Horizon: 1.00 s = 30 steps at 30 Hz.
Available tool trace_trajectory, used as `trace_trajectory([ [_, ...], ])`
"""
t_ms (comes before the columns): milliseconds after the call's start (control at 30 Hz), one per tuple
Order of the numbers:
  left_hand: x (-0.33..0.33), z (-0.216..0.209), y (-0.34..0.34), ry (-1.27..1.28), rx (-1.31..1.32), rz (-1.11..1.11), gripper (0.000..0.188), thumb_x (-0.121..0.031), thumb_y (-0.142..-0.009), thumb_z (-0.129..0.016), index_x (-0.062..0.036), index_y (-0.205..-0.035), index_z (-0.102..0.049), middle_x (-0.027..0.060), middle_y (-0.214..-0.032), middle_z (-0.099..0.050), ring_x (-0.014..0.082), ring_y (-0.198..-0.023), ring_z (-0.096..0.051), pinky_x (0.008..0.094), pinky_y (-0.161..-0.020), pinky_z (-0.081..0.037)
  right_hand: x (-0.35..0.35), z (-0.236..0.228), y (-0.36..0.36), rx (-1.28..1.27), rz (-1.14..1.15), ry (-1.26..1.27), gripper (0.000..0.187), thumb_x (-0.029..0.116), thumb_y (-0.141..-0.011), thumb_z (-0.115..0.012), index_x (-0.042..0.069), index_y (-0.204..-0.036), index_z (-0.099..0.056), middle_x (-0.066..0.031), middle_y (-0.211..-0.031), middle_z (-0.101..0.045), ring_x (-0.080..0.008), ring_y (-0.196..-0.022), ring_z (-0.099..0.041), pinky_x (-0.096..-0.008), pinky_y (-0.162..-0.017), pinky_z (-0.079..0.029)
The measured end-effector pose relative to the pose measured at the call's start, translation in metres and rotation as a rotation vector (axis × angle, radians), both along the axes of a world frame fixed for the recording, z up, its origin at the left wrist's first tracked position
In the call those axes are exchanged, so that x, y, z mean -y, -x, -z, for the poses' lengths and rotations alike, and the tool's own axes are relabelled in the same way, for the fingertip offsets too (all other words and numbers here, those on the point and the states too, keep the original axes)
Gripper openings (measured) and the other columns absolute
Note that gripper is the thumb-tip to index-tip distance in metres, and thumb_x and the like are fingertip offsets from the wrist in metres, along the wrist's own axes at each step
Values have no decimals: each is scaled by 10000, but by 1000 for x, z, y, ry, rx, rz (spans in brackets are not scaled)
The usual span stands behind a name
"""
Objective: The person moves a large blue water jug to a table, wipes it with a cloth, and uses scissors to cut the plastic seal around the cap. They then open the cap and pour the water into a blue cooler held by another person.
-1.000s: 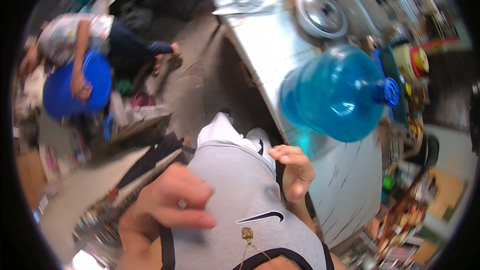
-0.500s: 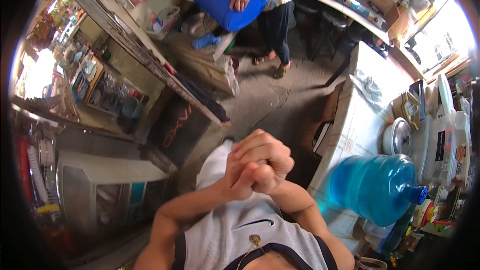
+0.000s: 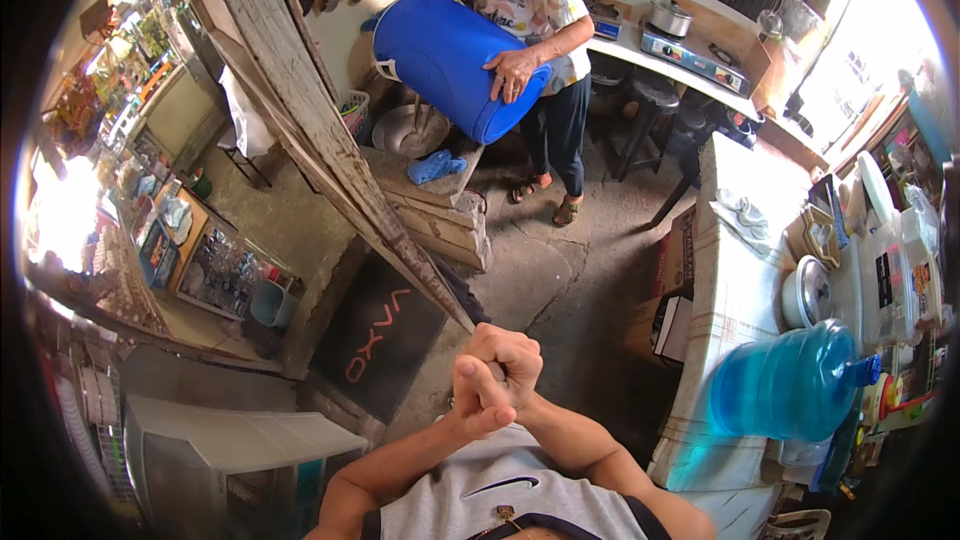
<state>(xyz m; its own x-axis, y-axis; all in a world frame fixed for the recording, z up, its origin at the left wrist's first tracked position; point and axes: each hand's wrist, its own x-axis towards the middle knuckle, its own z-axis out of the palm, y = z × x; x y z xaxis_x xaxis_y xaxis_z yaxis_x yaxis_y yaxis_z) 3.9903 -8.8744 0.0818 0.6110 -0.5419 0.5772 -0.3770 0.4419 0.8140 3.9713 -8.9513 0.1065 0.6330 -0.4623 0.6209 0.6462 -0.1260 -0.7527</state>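
Note:
Both my hands are raised in front of my chest and clasped together. My left hand (image 3: 474, 398) presses against my right hand (image 3: 514, 358), their fingers folded round each other. No object shows between them, though the inside of the clasp is hidden. Beyond them, another person stands with a hand (image 3: 513, 74) on a big blue plastic drum (image 3: 440, 52), which is tilted on its side. A metal basin (image 3: 392, 132) and a crumpled blue plastic bag (image 3: 436, 168) lie below the drum.
A weathered wooden post (image 3: 330, 130) runs at my left, above a dark doormat (image 3: 375, 330). A grey-white cabinet (image 3: 225, 425) stands near left. On the right, a cloth-covered table (image 3: 735, 270) bears a blue water jug (image 3: 785, 385) and a lidded pot (image 3: 806, 292). A stove (image 3: 695, 57) is at the back.
My view has tilted up, showing more of the other person and the back counter. My clasped hands have turned and sit lower and further left. The drum remains tilted under the person's hand.

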Motion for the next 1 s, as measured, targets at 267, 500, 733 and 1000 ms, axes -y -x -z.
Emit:
trace_trajectory([
  [267, 51, -7, -35, 24, 112, 160, 487, -485, -800, -597, -43, -978, -498, 144, -933, -570, 277, -861, -571, 377, -751, -440, 44, 7, -21, 63, 151, -12, 158, 54, -717, -651, -10, -612, -552, -81, -568, -556, -157, -469, -514, -262, -441, -413],
  [500, 122, 7, -63, -242, -12, 226, 496, -389, -731, -730, -34, -1011, -528, 99, -1009, -548, 192, -895, -560, 312, -781, -441, 150, 21, -34, -37, 68, 2, 344, 283, -858, -579, -59, -841, -605, -125, -697, -622, -199, -599, -606, -254, -565, -485],
  [733, 199, 53, -81, -15, -763, 538, 991, -345, -772, -686, -1, -1440, -40, 222, -1330, -404, 290, -1232, -427, 397, -1061, -284, 263, 61, -39, -720, -68, 138, 200, 160, -858, -639, -29, -916, -610, -105, -769, -661, -87, -680, -626, -215, -587, -491],
  [1000, 292, 68, -152, 303, -1085, 795, 987, -552, -793, -558, -95, -1458, 13, 283, -1414, -276, 331, -1321, -314, 425, -1099, -205, 349, 108, -87, -633, -136, -276, 214, 125, -794, -714, -30, -915, -630, -26, -883, -614, -82, -818, -554, -233, -709, -467],
])
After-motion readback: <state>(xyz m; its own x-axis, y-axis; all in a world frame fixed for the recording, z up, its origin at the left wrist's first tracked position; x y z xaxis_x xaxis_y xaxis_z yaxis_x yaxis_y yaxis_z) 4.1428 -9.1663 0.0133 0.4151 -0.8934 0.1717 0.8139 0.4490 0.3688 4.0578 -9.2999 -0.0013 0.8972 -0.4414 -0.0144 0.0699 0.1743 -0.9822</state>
